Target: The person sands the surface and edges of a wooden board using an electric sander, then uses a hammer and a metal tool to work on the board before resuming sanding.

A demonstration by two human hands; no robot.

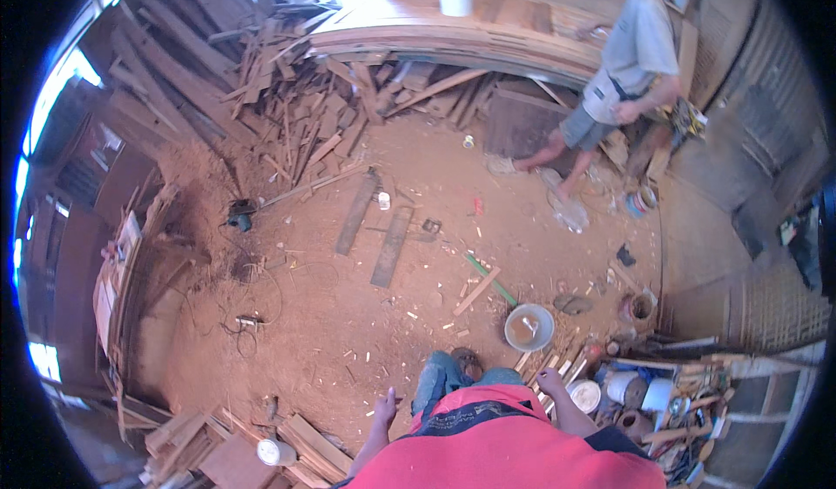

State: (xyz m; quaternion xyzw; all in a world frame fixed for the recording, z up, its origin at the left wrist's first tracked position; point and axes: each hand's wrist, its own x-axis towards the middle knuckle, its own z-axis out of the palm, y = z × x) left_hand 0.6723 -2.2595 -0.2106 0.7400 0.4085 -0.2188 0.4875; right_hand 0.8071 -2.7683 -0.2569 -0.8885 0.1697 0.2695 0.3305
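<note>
My left hand [385, 405] hangs beside my left thigh, its fingers loosely apart and nothing in them. My right hand [549, 382] is by my right hip, loosely curled with no object visible in it. Close to the right hand are thin wooden strips [569, 366] and a white tub [584, 396]. In front of that hand stands a grey bucket [529, 327] with something light-coloured inside. A green strip [491, 279] and a short wooden slat [476, 290] cross on the floor ahead of me.
Two dark planks [394, 247] lie mid-floor. Scrap wood [326, 119] is heaped before a long stack of boards [453, 32]. A co-worker [631, 53] stands at the far right. Cluttered containers [657, 393] fill the near right; boards and a white can [276, 452] lie near left.
</note>
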